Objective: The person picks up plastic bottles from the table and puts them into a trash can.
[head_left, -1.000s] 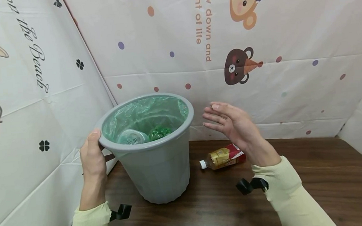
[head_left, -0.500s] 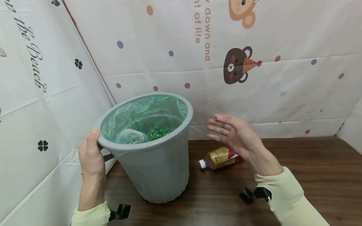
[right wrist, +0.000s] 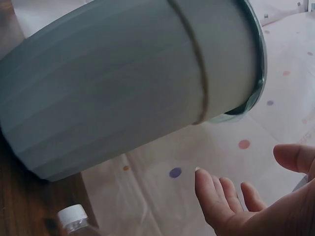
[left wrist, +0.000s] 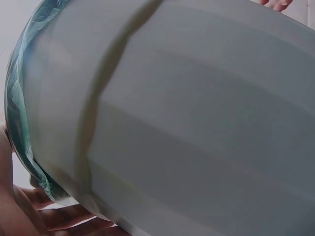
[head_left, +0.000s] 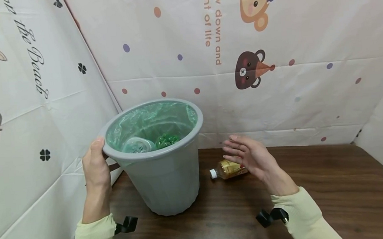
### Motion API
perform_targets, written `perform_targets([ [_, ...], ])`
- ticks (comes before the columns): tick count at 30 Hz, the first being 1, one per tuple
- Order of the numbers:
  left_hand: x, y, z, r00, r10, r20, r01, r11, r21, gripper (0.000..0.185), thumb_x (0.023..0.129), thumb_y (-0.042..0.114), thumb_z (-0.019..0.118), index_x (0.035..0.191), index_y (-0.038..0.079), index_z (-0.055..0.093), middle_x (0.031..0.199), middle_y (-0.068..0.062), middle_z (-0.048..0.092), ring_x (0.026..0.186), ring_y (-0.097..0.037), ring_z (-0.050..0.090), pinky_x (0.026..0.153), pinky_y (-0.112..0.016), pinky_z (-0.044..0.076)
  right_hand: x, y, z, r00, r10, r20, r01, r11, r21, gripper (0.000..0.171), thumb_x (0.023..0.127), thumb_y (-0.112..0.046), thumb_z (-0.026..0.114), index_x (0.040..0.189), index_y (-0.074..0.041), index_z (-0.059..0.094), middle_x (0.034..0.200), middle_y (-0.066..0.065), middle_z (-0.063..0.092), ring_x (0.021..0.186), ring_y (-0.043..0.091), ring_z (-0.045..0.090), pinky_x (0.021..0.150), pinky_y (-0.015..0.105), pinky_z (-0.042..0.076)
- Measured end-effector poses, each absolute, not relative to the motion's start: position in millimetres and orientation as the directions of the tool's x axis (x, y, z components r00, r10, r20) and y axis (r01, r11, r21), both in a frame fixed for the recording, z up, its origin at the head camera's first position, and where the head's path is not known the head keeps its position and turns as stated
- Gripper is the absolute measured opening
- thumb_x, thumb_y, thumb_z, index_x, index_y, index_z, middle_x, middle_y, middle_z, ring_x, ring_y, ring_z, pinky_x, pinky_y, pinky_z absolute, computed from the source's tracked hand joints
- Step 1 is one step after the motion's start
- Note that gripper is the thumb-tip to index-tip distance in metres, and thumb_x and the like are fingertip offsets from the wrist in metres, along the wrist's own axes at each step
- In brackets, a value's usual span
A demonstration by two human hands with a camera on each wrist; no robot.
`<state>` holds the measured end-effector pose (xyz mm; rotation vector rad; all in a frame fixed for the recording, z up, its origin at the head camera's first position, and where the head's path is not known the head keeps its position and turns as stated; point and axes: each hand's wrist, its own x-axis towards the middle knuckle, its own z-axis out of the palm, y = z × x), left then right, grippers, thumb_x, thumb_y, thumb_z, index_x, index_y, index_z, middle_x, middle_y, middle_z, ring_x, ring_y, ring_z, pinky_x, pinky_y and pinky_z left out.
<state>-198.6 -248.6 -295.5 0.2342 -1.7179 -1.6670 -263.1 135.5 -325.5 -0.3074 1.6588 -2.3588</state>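
The left hand grips the rim of the grey bin, tilting it on the tabletop. The right hand hovers with fingers spread and relaxed, holding nothing, over a bottle that seems to lie on its side.

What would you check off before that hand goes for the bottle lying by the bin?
1. Bin steadied: ok, left hand grips its rim.
2. Right hand free: ok, fingers relaxed, holding nothing.
3. Bottle reachable: ok, lying on the table just beneath the right hand.
4. Bottle cap on: ok, white cap shows.
5. Room in the bin: ok, only a few items at the bottom.
6. Bottle empty: cannot tell.
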Motion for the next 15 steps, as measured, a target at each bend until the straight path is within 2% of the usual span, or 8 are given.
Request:
perform_targets([
  [7,-199.3,-248.0,-295.2,-0.715,-0.586,0.380,0.351,0.169,0.921,0.050,0.108,0.051,0.050,0.129,0.014,0.076,0.111,-0.004,0.072,0.101,-0.016,0.068,0.060,-0.022,0.059,-264.5,142.1,-343.7,-0.970,-0.242,-0.023,0.107,-0.343,-0.933,0.026,0.113,-0.018,0.053,0.133,-0.002,0.054,0.132,0.014,0.063,0.121,0.025,0.065,0.104,0.041,0.055],
  [12,-199.8,-248.3,-295.7,-0.727,-0.579,0.371,0.363,0.135,0.922,0.048,0.107,0.050,0.050,0.128,0.014,0.075,0.109,-0.006,0.074,0.099,-0.017,0.070,0.055,-0.026,0.061,-267.5,145.3,-361.1,-0.978,-0.189,-0.084,0.148,-0.354,-0.924,0.022,0.114,-0.018,0.051,0.128,-0.002,0.058,0.125,0.011,0.067,0.114,0.022,0.067,0.100,0.040,0.058],
  [15,-199.4,-248.6,-295.7,-0.718,-0.585,0.378,0.354,0.161,0.921,0.049,0.108,0.050,0.049,0.130,0.014,0.075,0.111,-0.003,0.073,0.102,-0.016,0.068,0.061,-0.022,0.059,-268.0,146.1,-368.3,-0.982,-0.154,-0.111,0.159,-0.346,-0.925,0.023,0.113,-0.019,0.052,0.128,-0.003,0.059,0.125,0.010,0.067,0.113,0.022,0.067,0.098,0.039,0.058],
])
